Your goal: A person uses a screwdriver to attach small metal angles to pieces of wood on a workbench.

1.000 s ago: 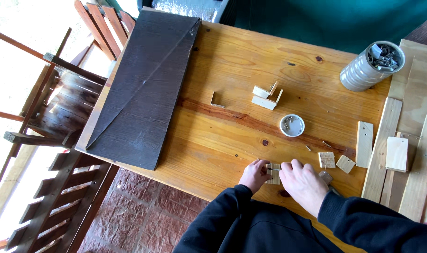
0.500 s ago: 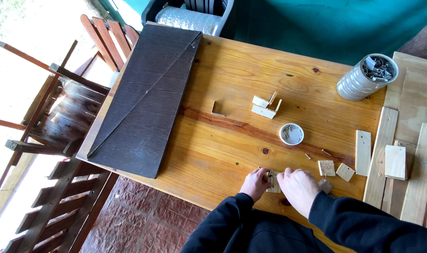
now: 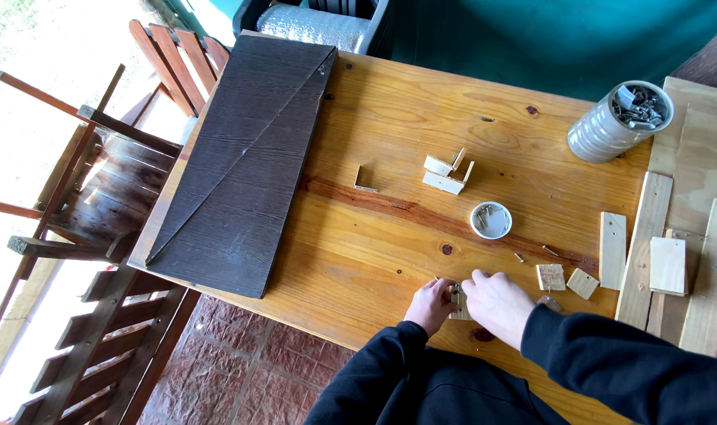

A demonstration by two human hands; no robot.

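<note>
The small wooden piece sits at the near edge of the bench, at about six o'clock in the view, pinched between both hands. The left hand holds its left side with fingers curled around it, and the right hand closes over it from the right, its fingertips on top. Compared with a second ago the hands and the piece lie in the same spot on the bench, and only the camera has shifted, so the work looks like steady fine handling in place. At one o'clock from the hands stands a small white dish of nails, and at three o'clock lie two small wooden squares. At eleven o'clock lies a dark board.
</note>
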